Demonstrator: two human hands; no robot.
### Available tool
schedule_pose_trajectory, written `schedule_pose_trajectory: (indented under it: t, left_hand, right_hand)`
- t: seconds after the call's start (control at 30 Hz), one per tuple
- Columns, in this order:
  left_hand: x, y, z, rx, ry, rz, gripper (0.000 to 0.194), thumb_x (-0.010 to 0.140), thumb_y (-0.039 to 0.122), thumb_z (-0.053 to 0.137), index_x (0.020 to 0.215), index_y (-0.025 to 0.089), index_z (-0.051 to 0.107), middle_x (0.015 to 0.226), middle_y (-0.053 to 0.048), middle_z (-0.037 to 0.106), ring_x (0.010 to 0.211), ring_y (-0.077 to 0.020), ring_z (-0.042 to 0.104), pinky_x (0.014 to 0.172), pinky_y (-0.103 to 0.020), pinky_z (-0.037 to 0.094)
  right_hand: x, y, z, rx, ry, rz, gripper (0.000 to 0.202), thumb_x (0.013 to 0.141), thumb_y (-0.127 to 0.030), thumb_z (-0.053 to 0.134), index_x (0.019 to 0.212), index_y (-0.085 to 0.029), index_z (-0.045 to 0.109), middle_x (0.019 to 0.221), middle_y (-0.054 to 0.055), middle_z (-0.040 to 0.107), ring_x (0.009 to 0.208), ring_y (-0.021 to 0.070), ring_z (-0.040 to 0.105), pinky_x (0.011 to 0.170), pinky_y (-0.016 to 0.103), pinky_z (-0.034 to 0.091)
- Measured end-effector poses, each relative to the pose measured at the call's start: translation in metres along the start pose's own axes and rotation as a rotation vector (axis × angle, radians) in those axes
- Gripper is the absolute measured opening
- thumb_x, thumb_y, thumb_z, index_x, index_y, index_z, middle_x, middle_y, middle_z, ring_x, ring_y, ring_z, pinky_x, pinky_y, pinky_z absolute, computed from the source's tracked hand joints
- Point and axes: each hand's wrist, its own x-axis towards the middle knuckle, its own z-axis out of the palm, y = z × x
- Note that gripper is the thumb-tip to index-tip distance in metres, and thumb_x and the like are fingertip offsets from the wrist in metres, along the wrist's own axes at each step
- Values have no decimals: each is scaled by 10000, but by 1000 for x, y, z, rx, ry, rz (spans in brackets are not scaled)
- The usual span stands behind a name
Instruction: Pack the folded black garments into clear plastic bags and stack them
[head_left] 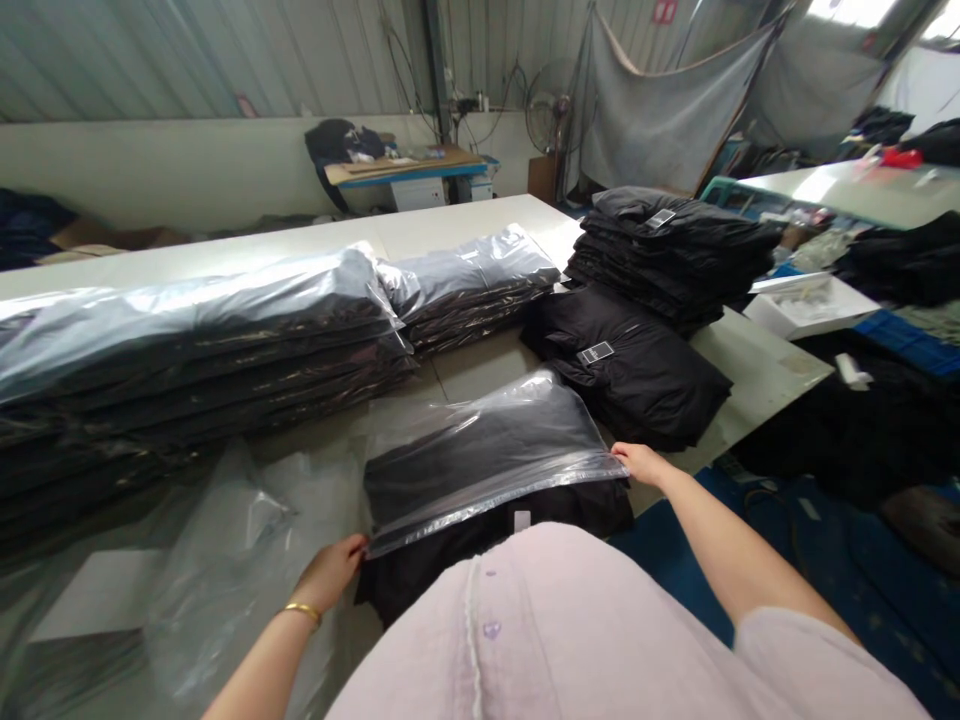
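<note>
A clear plastic bag point(480, 440) lies on the table in front of me with a folded black garment point(427, 570) partly inside it. The near part of the garment sticks out of the bag's mouth toward my body, and a small light label shows on it. My left hand point(334, 572), with a gold bangle at the wrist, pinches the left corner of the bag's open edge. At the opposite corner, the fingers of my right hand point(639, 464) are closed on the same edge. The bag's edge is stretched between both hands.
Bagged garments are stacked at the left point(187, 340) and behind the bag point(472, 285). Folded black garments with tags point(637, 360) are piled at the right. Loose clear bags point(247, 570) lie near my left arm. A white box point(810, 305) stands farther right.
</note>
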Motion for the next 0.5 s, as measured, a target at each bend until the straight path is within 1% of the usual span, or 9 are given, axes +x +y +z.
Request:
schedule_pose_trajectory:
  t: [0.1,0.17,0.23,0.3,0.33,0.4,0.5]
  left_hand:
    - [-12,-1,1,16,-100,14,201,803,178,386,726,211,568,718,5,657,734,-151,609,679,-226,401]
    - [-19,-3,3,-14,-156,14,183,770,159,385,677,204,536,676,11,632,702,-146,593,665,-225,394]
    - [-24,-5,7,-64,-208,14,155,723,147,396,651,202,522,649,19,617,689,-144,587,666,-227,397]
    - [-28,-5,12,-92,-240,5,120,680,154,416,633,202,515,623,23,604,678,-152,584,668,-236,405]
    - [-30,-5,15,-97,-235,4,101,661,160,427,629,202,514,623,22,604,685,-159,588,673,-243,412]
    - [-33,-3,22,-123,-185,22,89,630,173,453,658,203,532,671,16,629,736,-176,604,701,-256,432]
    - [-39,1,32,-230,-104,74,188,599,213,521,778,207,581,812,7,681,839,-206,627,762,-274,468]
  right_hand:
    - [-15,7,0,51,-111,51,221,878,-322,470,807,-214,650,660,-14,638,631,130,558,614,221,396]
    - [-25,8,0,86,-172,62,201,861,-293,473,789,-208,640,638,-14,628,599,125,555,594,219,401]
    - [-34,5,1,102,-211,54,161,828,-246,491,772,-200,635,650,-10,635,607,123,564,589,213,408]
    - [-41,0,4,87,-222,40,115,785,-209,524,755,-195,634,662,-12,638,631,121,570,592,203,407]
    - [-44,-3,5,71,-214,26,84,760,-199,550,747,-192,633,668,-14,638,644,120,570,593,199,404]
    - [-48,-9,9,40,-187,-9,46,695,-185,614,740,-183,626,678,-20,636,653,119,564,587,192,396]
    - [-50,-17,16,43,-178,-38,190,590,-173,708,762,-172,628,705,-14,650,651,126,570,565,190,388]
